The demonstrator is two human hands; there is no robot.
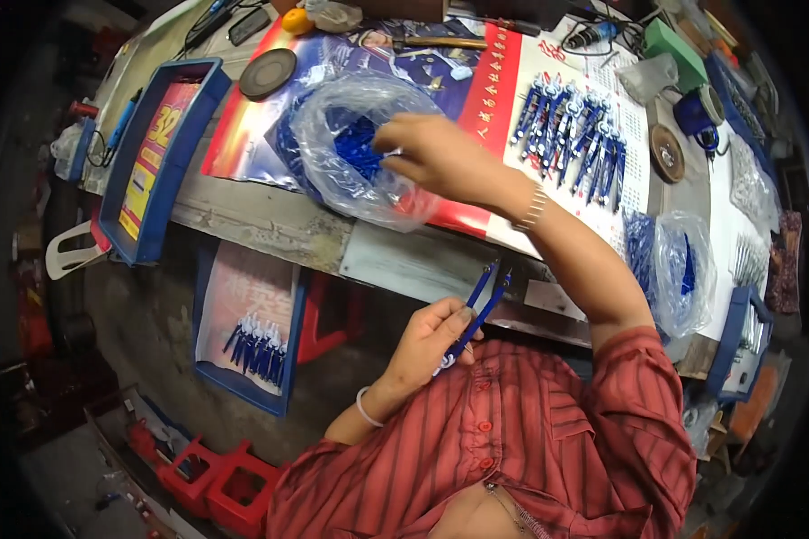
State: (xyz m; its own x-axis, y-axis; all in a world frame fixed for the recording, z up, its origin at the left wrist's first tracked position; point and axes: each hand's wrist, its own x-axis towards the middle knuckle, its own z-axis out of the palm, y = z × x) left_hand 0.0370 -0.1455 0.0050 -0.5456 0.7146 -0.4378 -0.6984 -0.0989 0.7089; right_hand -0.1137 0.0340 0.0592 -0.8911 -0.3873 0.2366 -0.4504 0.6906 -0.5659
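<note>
My left hand [427, 340] fingers grasp a blue compass [478, 310] near my chest — my right hand [431, 153] pinches small blue parts in the clear bag [355, 148] on the desk [270, 220] — better to lift one piece only.

Bag [355, 153] of parts on table [261, 220] left, compasses [571, 135] laid out right, tray [157, 157] far left.

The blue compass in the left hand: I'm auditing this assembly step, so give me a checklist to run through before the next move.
1. Left hand grips blue compass: ok.
2. Compass legs point away from the body: ok.
3. Right hand inside the clear bag of blue parts: ok.
4. Part pinched in right fingers: cannot tell.
5. Finished compasses lined up on the table: ok.
6. Blue tray within reach: ok.
</note>
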